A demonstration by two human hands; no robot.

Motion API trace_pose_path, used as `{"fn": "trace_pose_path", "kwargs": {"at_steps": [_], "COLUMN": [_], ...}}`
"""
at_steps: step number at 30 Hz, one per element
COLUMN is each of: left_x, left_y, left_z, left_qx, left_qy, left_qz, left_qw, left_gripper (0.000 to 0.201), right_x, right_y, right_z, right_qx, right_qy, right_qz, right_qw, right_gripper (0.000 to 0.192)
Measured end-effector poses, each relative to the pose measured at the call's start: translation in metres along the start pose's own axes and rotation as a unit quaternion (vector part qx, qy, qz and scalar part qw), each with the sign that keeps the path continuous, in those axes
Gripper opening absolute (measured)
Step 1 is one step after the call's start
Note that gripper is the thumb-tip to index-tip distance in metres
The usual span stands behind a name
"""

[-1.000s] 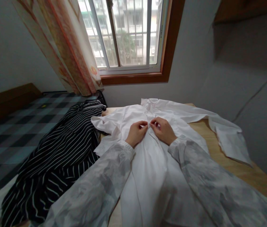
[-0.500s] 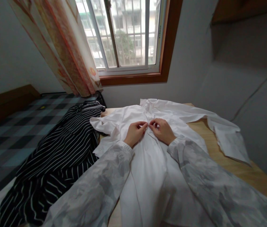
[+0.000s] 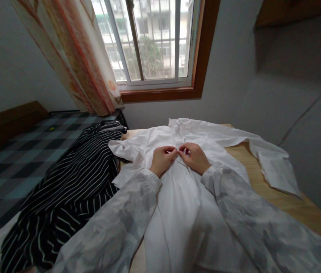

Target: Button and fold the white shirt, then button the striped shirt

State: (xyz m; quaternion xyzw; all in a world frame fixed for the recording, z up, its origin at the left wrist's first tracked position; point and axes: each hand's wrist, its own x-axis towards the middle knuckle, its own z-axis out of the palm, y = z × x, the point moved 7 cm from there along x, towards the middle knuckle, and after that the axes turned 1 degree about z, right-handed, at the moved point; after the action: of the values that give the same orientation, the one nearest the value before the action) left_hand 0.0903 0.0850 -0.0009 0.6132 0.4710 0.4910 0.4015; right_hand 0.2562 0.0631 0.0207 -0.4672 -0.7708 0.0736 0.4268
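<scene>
A white shirt (image 3: 177, 204) lies spread face up on a wooden table (image 3: 291, 204), its collar toward the window and one sleeve stretched out to the right. My left hand (image 3: 162, 159) and my right hand (image 3: 194, 156) meet at the middle of the shirt's chest. Both pinch the front placket edges together with fingertips almost touching. What sits between the fingertips is too small to make out. My forearms, in pale patterned sleeves, rest over the shirt's lower part.
A black garment with white stripes (image 3: 69, 193) lies heaped at the table's left, spilling onto a checked bed cover (image 3: 12, 163). A window (image 3: 151, 41) with a patterned curtain (image 3: 75, 57) is behind. A grey wall stands close on the right.
My hands stay at the same spot on the shirt's chest, with only small finger movements. The view has shifted slightly.
</scene>
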Motion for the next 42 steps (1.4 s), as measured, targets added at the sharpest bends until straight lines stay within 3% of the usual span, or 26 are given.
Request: {"fn": "trace_pose_path", "kwargs": {"at_steps": [8, 19, 24, 27, 30, 42], "left_x": [-0.003, -0.002, 0.001, 0.000, -0.004, -0.006], "left_y": [0.006, 0.014, 0.010, 0.010, 0.018, 0.021], "left_z": [-0.001, 0.001, 0.004, -0.001, -0.003, 0.002], "left_qx": [0.021, 0.107, 0.090, 0.087, 0.118, 0.181], "left_qy": [-0.001, -0.020, -0.049, -0.028, 0.001, -0.026], "left_qz": [0.011, 0.103, 0.084, 0.069, 0.094, 0.117], "left_qw": [1.000, 0.989, 0.991, 0.993, 0.989, 0.976], "left_gripper": [0.023, 0.024, 0.019, 0.023, 0.018, 0.018], "right_x": [0.001, -0.002, -0.002, -0.002, -0.003, -0.001], "right_y": [0.004, 0.019, 0.023, 0.025, 0.026, 0.014], "right_z": [0.002, 0.004, 0.005, 0.005, 0.006, 0.002], "right_qx": [0.020, 0.135, 0.174, 0.183, 0.176, 0.084], "right_qy": [0.004, 0.039, 0.026, 0.029, 0.031, 0.019], "right_qz": [0.017, 0.112, 0.122, 0.130, 0.140, 0.071], "right_qw": [1.000, 0.984, 0.977, 0.974, 0.974, 0.994], "right_gripper": [0.009, 0.016, 0.020, 0.022, 0.023, 0.013]}}
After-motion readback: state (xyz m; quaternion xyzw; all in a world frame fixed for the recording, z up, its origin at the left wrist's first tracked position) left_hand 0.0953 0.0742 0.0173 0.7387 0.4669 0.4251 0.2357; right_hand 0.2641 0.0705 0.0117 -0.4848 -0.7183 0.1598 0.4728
